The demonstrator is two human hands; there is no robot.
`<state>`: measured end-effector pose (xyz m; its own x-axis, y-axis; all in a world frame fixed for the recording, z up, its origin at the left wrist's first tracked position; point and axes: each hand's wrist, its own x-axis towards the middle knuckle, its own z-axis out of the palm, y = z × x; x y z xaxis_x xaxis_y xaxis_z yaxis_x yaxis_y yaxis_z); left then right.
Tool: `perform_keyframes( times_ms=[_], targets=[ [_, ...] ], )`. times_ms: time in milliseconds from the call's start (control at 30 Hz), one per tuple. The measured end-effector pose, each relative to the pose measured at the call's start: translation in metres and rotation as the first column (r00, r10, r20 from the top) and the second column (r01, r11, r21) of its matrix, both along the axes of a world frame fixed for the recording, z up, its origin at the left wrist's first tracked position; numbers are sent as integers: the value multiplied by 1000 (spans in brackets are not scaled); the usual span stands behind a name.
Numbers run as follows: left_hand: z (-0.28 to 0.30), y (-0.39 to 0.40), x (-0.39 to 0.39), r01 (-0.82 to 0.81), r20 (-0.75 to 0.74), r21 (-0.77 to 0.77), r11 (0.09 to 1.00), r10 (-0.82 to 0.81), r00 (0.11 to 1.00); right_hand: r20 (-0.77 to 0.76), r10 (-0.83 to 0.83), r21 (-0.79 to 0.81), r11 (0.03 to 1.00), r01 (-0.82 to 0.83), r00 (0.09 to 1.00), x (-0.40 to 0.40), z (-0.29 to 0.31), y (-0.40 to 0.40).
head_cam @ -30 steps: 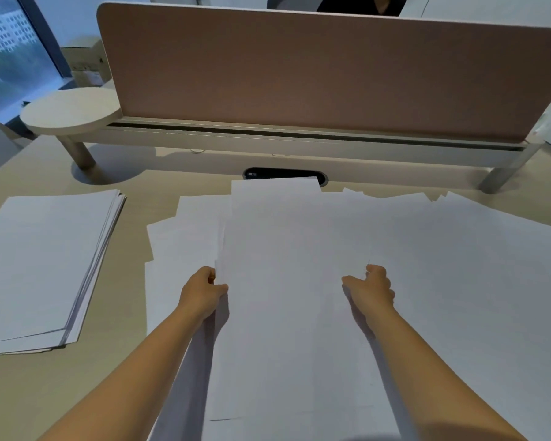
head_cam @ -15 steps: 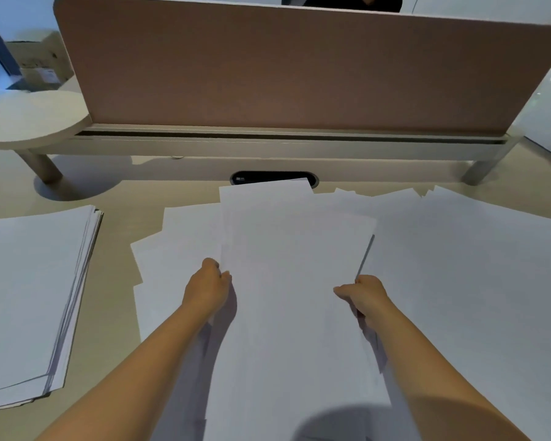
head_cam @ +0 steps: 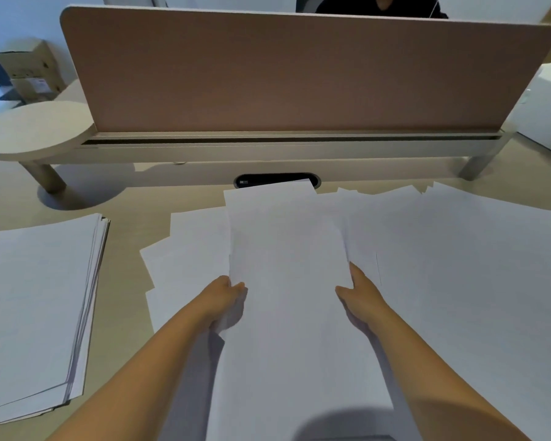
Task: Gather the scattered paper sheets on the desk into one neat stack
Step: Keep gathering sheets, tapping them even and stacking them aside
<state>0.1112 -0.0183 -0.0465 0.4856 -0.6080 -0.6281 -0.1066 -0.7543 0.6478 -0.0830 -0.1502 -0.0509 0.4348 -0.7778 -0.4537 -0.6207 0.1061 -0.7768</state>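
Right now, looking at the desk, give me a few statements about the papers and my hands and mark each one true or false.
1. Both hands, left hand and right hand, grip the middle bundle of sheets. True.
2. A stack of paper lies on the desk to the left. True.
3. The right side of the desk is bare. False: loose sheets cover it.
4. The divider panel is green. False: it is pinkish brown.
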Motion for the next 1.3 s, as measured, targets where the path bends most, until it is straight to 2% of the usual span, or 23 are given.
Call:
perform_keyframes(
  times_ms=[67,200,267,300,367,433,533,600,700,767,833,967,1133,1200,1300],
  targets=[
    [2,3,5,16,-76,18,1000,-14,997,-35,45,26,999,-44,998,2,-2,-3],
    [-1,11,10,-121,-153,5,993,120,981,-185,16,-110,993,-37,983,4,-7,-6],
    [-2,10,4,-176,-176,-21,984,170,970,-91,-28,-52,998,23,995,7,-8,-7],
    [-3,10,-1,-182,-151,-19,983,177,973,-18,-44,10,999,44,999,8,-8,-7],
    [-3,10,-6,-190,12,-33,981,190,982,69,-59,68,996,54,996,10,-4,-8],
    [-2,15,-5,-227,151,-72,971,236,960,10,-19,1,1000,19,1000,11,-1,-10],
    [5,27,0,-352,165,-176,919,380,910,-83,3,-92,996,-11,997,12,-1,-13],
    [13,34,2,-427,82,-220,877,453,888,27,-45,-8,999,45,999,13,3,-12],
    [24,37,6,-504,-92,-271,820,499,862,250,-87,307,952,6,964,14,8,-12],
    [33,32,5,-484,-152,-284,828,459,875,292,-39,368,927,-74,956,14,14,-10],
    [43,21,1,-441,-151,-287,850,414,897,316,-25,329,940,-85,948,11,24,-14],
    [60,-10,-15,-366,-83,-244,898,356,931,344,-87,222,975,10,935,-12,48,-34],
    [62,-54,-55,-239,-27,-164,957,238,971,288,-196,144,977,160,937,-65,55,-58],
    [58,-71,-76,-205,25,-188,960,214,977,258,-231,139,970,201,938,-87,54,-66],
    [58,-80,-87,-256,79,-254,933,284,956,252,-244,165,964,207,937,-96,54,-70]
  ],
)
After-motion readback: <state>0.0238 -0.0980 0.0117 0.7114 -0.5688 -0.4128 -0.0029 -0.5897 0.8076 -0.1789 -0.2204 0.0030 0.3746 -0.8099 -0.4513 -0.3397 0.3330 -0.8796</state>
